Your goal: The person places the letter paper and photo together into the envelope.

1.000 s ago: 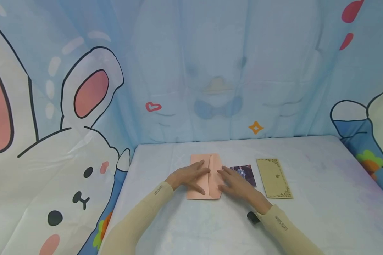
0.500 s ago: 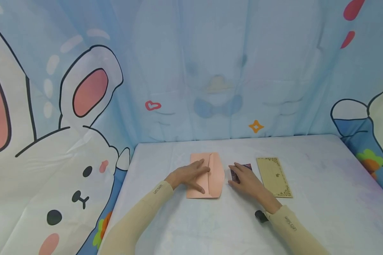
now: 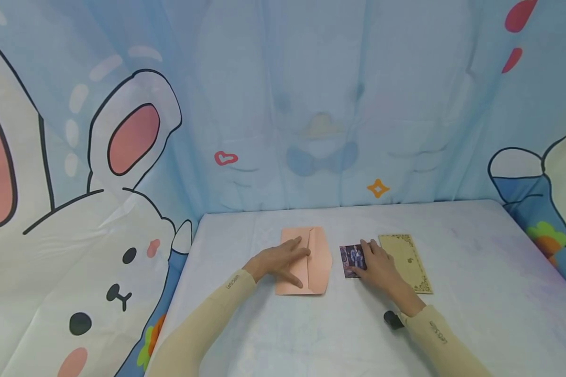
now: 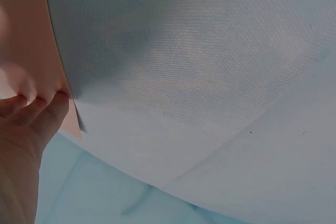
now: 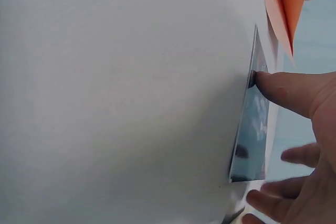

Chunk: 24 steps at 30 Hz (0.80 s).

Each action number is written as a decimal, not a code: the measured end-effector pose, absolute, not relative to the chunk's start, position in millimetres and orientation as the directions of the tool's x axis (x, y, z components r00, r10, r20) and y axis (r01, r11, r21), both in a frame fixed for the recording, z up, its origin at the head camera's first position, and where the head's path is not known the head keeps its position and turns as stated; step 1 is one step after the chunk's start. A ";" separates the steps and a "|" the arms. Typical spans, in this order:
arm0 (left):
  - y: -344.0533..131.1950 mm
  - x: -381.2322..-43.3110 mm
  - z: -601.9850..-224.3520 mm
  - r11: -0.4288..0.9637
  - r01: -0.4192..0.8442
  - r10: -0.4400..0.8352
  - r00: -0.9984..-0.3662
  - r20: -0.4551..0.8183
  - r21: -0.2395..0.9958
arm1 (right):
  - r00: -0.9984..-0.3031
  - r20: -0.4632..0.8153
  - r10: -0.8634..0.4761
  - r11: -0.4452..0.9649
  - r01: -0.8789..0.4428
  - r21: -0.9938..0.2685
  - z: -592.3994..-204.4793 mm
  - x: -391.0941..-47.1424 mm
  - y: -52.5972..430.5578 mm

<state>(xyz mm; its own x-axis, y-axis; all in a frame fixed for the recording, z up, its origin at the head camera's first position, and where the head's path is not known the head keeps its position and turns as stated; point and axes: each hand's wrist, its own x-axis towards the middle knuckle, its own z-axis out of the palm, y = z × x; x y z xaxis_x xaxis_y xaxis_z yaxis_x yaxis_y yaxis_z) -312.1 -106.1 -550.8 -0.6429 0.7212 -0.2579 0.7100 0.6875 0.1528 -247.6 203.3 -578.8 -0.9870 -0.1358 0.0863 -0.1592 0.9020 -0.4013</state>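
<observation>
A pink envelope [image 3: 317, 262] lies on the white table with its flap side up and the flap on the right. My left hand [image 3: 278, 262] rests on it with spread fingers; the left wrist view catches those fingers [image 4: 50, 116] near one edge of the paper. To the right of the envelope is a small dark photo [image 3: 350, 260] showing figures. My right hand [image 3: 382, 267] is over the photo's right part, and its thumb [image 5: 281, 88] presses on the glossy surface. The other fingers reach past the photo's edge, bent a little and not gripping it.
A gold card [image 3: 412, 264] with ornamental corners lies right of the photo, partly behind my right hand. Below my right wrist is a small black object [image 3: 393, 320], apparently worn there. A blue cartoon-print curtain [image 3: 283, 104] hangs behind the table [image 3: 302, 335].
My right hand has moved right from the envelope's flap edge, onto the photo and then across to its right side, uncovering the photo's left part. The left hand has stayed on the envelope.
</observation>
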 end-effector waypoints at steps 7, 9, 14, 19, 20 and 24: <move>-106.6 -312.3 -552.0 0.682 0.713 0.727 -0.639 -0.251 0.162 | -0.996 -0.003 -0.091 0.897 -0.081 -0.434 -573.8 -253.3 204.4; -106.5 -312.5 -552.1 0.685 0.711 0.725 -0.639 -0.258 0.161 | -0.996 -0.011 -0.085 0.893 -0.072 -0.445 -574.3 -254.7 205.4; -106.6 -312.6 -550.1 0.691 0.702 0.718 -0.641 -0.272 0.171 | -0.995 -0.050 -0.081 0.873 -0.047 -0.486 -575.6 -256.8 209.4; -106.0 -311.6 -547.6 0.691 0.700 0.720 -0.640 -0.269 0.180 | -0.992 -0.032 -0.118 0.838 -0.082 -0.539 -571.6 -255.2 218.1; -105.9 -311.4 -547.5 0.691 0.699 0.719 -0.641 -0.268 0.182 | -0.991 -0.025 -0.129 0.827 -0.093 -0.555 -570.5 -254.3 220.1; -105.9 -311.2 -548.7 0.693 0.696 0.717 -0.642 -0.272 0.185 | -0.988 0.000 -0.157 0.801 -0.128 -0.585 -569.0 -253.4 229.0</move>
